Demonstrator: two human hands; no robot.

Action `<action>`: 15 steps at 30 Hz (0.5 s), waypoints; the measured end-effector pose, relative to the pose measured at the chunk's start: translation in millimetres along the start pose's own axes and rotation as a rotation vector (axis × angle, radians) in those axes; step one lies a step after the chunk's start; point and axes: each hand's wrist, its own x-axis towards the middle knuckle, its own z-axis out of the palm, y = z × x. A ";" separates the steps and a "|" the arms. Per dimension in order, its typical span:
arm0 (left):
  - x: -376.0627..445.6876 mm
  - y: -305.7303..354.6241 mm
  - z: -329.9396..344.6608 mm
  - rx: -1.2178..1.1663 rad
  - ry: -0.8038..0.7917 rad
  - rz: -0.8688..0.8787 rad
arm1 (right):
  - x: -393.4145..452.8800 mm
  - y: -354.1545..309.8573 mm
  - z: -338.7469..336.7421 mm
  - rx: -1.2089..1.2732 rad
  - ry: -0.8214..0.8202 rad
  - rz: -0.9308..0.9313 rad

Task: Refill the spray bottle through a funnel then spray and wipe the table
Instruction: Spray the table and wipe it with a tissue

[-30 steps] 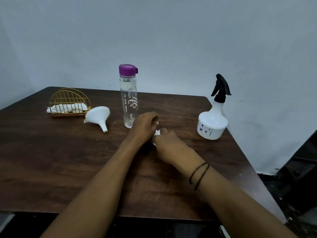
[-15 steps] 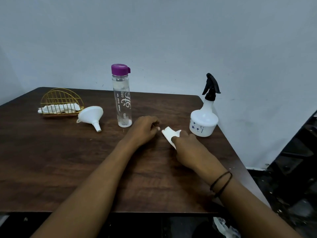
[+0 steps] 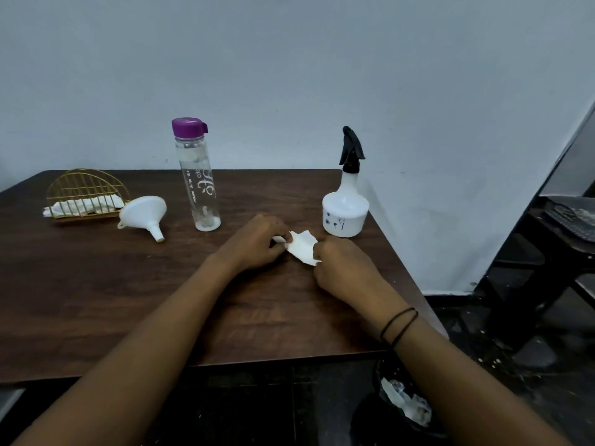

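Judged late in the task: spray bottle (image 3: pixel 345 207) standing upright near the right edge of the counter (image 3: pixel 96 284), black trigger head screwed on, so refill apparently finished, though level inside the opaque white body impossible to read. Funnel (image 3: pixel 145 214) lying tipped on its side to the left, spout toward the near edge, apart from the spray bottle. Clear water bottle (image 3: pixel 197 175) with purple cap closed, upright between funnel and spray bottle, seemingly almost drained save a little at the bottom. Gold wire holder (image 3: pixel 84 196) at far left with white tissues in it. No visible wet patch on the dark wood, so spraying neither confirmed nor ruled out. Probably in the wiping or tissue-handling stage, with a small white tissue (image 3: pixel 301 247) held just above or on the counter, near the spray bottle's base. Left hand (image 3: pixel 254 244) with fingers curled, pinching the tissue's left end. Right hand (image 3: pixel 341 263) knuckles up, fingers curled, pinching the right end, black bands at the wrist. Both forearms reaching forward from the near edge, converging at the centre. Below the near right corner, a dark bin (image 3: pixel 402 403) holding crumpled white paper.
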 end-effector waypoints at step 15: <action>46.3 106.2 20.4 -0.253 -0.046 0.060 | -47.3 103.2 -60.7 0.606 0.274 0.259</action>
